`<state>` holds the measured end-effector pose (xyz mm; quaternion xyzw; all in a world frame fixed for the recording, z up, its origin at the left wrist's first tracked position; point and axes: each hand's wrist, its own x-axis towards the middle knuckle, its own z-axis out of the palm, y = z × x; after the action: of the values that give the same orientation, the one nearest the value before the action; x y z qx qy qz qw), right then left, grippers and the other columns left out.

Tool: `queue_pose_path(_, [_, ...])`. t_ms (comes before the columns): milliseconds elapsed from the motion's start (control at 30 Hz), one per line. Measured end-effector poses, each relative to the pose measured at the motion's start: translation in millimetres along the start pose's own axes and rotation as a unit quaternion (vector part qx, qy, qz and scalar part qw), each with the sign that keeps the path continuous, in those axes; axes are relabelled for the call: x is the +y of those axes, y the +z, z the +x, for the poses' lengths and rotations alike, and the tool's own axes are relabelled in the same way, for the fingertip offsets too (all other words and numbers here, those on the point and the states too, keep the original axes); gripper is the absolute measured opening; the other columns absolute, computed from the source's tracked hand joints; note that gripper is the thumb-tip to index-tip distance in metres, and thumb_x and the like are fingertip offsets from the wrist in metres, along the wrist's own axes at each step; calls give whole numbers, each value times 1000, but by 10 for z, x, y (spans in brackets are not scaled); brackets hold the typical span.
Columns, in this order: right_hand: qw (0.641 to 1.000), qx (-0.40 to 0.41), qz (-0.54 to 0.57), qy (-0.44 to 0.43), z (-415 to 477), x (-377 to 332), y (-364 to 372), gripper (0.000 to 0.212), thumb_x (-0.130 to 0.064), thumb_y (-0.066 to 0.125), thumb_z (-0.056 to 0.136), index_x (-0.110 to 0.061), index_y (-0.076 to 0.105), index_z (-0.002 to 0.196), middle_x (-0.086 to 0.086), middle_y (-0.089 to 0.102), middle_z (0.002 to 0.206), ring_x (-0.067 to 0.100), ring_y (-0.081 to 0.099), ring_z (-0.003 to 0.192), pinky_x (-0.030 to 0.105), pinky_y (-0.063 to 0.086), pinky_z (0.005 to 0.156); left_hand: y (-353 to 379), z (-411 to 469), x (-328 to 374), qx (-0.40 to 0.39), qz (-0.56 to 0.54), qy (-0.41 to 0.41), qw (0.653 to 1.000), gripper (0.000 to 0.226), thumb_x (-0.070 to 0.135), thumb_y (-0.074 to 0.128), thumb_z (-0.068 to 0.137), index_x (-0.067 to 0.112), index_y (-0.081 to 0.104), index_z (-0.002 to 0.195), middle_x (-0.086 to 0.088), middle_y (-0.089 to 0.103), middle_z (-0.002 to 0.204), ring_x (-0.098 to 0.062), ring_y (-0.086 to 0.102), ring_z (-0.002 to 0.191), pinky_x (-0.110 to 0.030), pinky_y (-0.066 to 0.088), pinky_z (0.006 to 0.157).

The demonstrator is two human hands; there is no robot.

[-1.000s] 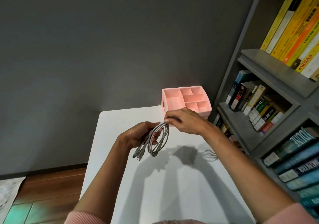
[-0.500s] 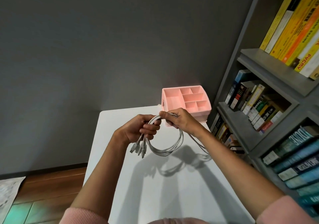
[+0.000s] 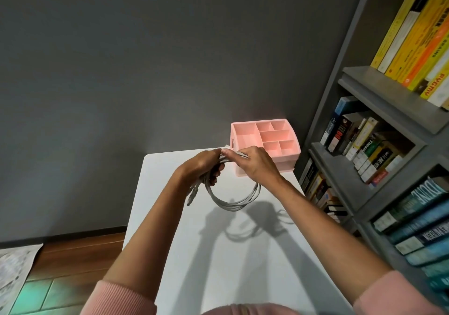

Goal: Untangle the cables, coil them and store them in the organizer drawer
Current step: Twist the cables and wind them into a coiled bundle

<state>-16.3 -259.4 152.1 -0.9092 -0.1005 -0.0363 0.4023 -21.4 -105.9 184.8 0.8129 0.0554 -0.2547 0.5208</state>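
A bundle of grey cables [image 3: 230, 203] hangs as a round loop above the white table [image 3: 218, 254]. My left hand [image 3: 206, 165] grips the top of the loop, and several plug ends dangle below it at the left. Beside it, my right hand [image 3: 255, 163] pinches the same strands at the top, almost touching the left. The pink organizer [image 3: 264, 142] stands at the table's far right corner, just behind my right hand. Its open top shows several empty compartments. Its lower front is partly hidden by my hand.
A grey bookshelf [image 3: 379, 144] full of books runs along the table's right side, close to the organizer. A dark grey wall stands behind the table. Wooden floor [image 3: 73, 254] and a patterned rug [image 3: 12, 273] lie to the left below.
Both hands have risen toward the organizer and come together at the top of the coil. The loop has widened and hangs lower under them.
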Motion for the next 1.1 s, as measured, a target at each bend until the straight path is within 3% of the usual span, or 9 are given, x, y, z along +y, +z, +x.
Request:
queue_pose_path(200, [997, -7, 70, 35, 46, 2, -11, 65, -70, 53, 79, -15, 36, 49, -1, 32, 48, 17, 31, 51, 31, 28, 56, 147, 95, -65, 161, 39, 110, 980, 47, 27, 28, 96, 12, 33, 51, -1, 36, 47, -17, 29, 44, -24, 26, 45])
queue_pose_path(400, [991, -45, 115, 54, 74, -29, -60, 64, -73, 52, 75, -18, 33, 49, 1, 31, 53, 17, 30, 52, 31, 27, 59, 116, 100, -37, 157, 63, 151, 974, 43, 19, 32, 97, 12, 29, 54, -5, 35, 50, -28, 30, 57, -33, 30, 58])
queue_pose_path(533, [983, -55, 153, 83, 120, -35, -112, 63, -63, 56, 82, -21, 29, 44, -3, 27, 49, 16, 27, 52, 31, 26, 61, 106, 67, -58, 162, 63, 203, 964, 61, 47, 25, 100, 18, 40, 49, 7, 43, 45, -17, 39, 49, -30, 33, 55])
queue_pose_path(633, [984, -59, 138, 92, 147, -50, -138, 61, -64, 55, 82, -22, 30, 46, -3, 28, 49, 16, 28, 52, 31, 26, 60, 137, 55, -63, 231, 162, 185, 941, 64, 53, 19, 99, 16, 51, 56, -5, 63, 70, -30, 55, 73, -38, 42, 76])
queue_pose_path(700, [989, -57, 111, 84, 149, -58, -146, 62, -66, 54, 82, -21, 28, 49, -2, 27, 51, 17, 28, 53, 32, 25, 59, 123, 94, -54, 256, 195, 162, 933, 63, 51, 19, 99, 15, 52, 60, -11, 66, 79, -34, 57, 79, -41, 44, 80])
queue_pose_path(800, [993, -61, 78, 62, 131, -48, -155, 62, -66, 53, 82, -20, 25, 52, -1, 24, 53, 17, 26, 54, 33, 22, 59, 51, 151, -42, 139, 54, 133, 980, 64, 48, 18, 99, 11, 47, 56, -1, 53, 52, -21, 46, 50, -32, 40, 61])
queue_pose_path(867, [996, -50, 50, 50, 123, -40, -152, 62, -65, 52, 84, -19, 25, 52, 0, 24, 52, 18, 25, 54, 33, 22, 58, 56, 125, -9, 92, -6, 110, 990, 58, 45, 19, 99, 12, 43, 58, 4, 44, 46, -16, 36, 45, -27, 31, 54])
queue_pose_path(1033, [996, -54, 66, 19, 124, -14, -126, 66, -75, 44, 80, -14, 43, 55, 6, 44, 54, 17, 42, 51, 32, 35, 59, 152, 133, -35, 245, 99, 135, 955, 48, 44, 29, 80, 6, 47, 58, -8, 49, 58, -30, 44, 63, -33, 36, 63])
queue_pose_path(1100, [987, -93, 127, -8, 99, 45, -160, 59, -69, 46, 82, -11, 59, 75, 4, 58, 69, 6, 50, 58, 26, 40, 64, 91, 140, -14, 274, 113, 133, 946, 49, 46, 32, 78, 4, 49, 60, -9, 50, 58, -30, 47, 61, -32, 36, 59])
